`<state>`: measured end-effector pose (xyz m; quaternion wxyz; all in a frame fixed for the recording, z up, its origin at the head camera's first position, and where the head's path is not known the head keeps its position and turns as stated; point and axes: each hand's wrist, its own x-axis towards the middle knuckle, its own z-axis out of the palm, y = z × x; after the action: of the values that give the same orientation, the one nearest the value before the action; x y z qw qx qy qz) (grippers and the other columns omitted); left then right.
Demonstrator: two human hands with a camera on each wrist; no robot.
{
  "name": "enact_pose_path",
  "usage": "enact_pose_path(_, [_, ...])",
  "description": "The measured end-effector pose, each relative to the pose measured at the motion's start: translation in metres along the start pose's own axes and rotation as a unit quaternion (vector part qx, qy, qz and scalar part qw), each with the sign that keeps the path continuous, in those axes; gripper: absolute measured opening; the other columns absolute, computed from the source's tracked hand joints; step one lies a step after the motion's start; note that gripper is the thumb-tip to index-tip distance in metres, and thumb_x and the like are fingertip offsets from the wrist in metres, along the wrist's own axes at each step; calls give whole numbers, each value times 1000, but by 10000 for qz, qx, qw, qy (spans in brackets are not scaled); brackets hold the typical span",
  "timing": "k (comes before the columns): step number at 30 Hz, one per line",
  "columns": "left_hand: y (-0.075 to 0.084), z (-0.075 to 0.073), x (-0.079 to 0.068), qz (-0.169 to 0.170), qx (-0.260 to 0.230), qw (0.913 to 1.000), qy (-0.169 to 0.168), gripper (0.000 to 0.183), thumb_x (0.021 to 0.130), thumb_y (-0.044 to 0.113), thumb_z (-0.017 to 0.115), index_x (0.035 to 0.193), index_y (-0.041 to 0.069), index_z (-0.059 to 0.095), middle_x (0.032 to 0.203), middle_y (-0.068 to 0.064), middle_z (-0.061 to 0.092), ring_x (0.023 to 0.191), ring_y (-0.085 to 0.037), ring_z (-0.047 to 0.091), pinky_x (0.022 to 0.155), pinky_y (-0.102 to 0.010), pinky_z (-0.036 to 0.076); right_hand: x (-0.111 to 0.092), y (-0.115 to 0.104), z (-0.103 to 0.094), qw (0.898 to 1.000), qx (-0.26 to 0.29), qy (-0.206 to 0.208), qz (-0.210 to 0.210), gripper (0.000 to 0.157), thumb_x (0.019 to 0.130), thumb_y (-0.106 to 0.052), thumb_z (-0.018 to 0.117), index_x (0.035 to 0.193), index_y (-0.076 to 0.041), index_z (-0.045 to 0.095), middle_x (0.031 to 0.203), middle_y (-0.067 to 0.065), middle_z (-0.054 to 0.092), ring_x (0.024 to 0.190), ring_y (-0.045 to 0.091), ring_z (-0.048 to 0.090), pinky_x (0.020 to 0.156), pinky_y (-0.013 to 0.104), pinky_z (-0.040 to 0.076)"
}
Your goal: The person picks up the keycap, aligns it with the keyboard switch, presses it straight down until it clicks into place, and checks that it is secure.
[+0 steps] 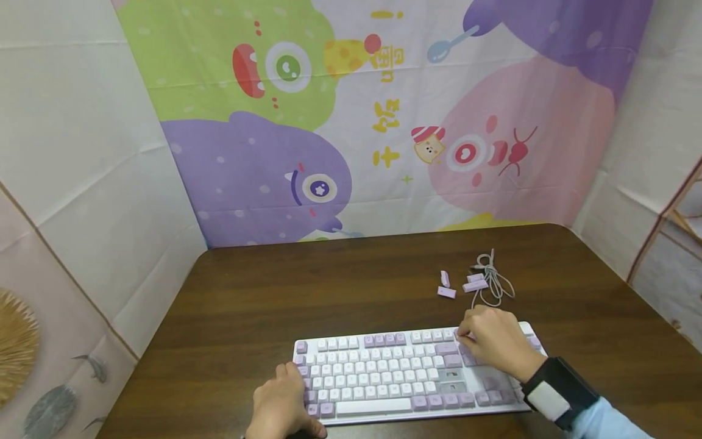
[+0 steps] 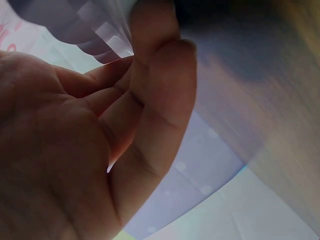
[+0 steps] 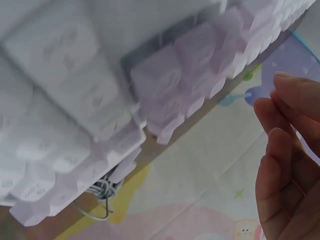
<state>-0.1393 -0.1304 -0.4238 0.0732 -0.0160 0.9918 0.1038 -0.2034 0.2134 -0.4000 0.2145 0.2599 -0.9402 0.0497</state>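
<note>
1. Cartoon-print cloth [image 1: 395,201] hangs behind your brown wooden table [image 1: 307,292], with pale panels at either side.
2. Your keyboard [image 1: 384,375], white with lilac keys, lies flat near you on the table, between your hands and partly under the right one.
3. Its long axis runs left to right, the right end slightly farther from you; the space bar [image 1: 373,407] side faces you, and the top row faces the cloth.
4. Your left hand [image 1: 280,402] grips the keyboard's left end — fingers along the edge, thumb by the near corner.
5. Your right hand [image 1: 496,338] is over the keyboard's upper right part, fingers bent and tips close together — you cannot tell whether they pinch a key.
6. A grey patch [image 1: 452,388] shows among the keys, left of your right wrist.
7. Beyond your right hand lie four loose lilac keycaps [image 1: 475,285], two of them beside a coiled cable [image 1: 496,286].
</note>
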Motion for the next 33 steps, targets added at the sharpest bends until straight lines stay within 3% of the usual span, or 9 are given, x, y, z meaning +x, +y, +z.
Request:
enact_pose_path(12, [-1,1,-1,-7,-51,10000,1,106,23,47,90,104,-6,47,88,-12,49,71,-32,57,60,-45,45,15,20,2,9976,28,-578,369,9,66,-12,75,64,-19,71,65,-7,64,59,11,57,46,28,40])
enact_pose_path(26, [-2,1,1,-88,-221,9997,-52,105,22,47,90,103,-5,47,86,-11,46,68,-27,54,59,-44,45,50,82,1,9897,-105,-1118,892,9,65,-5,69,61,-12,66,60,4,63,52,21,55,42,40,39])
enact_pose_path(33, [-2,2,0,-131,-272,9995,-65,97,27,43,91,100,-3,46,83,-9,44,65,-26,52,58,-42,44,64,91,18,9821,-131,-1480,1160,4,69,-8,71,68,-8,68,67,10,66,58,26,59,47,44,43])
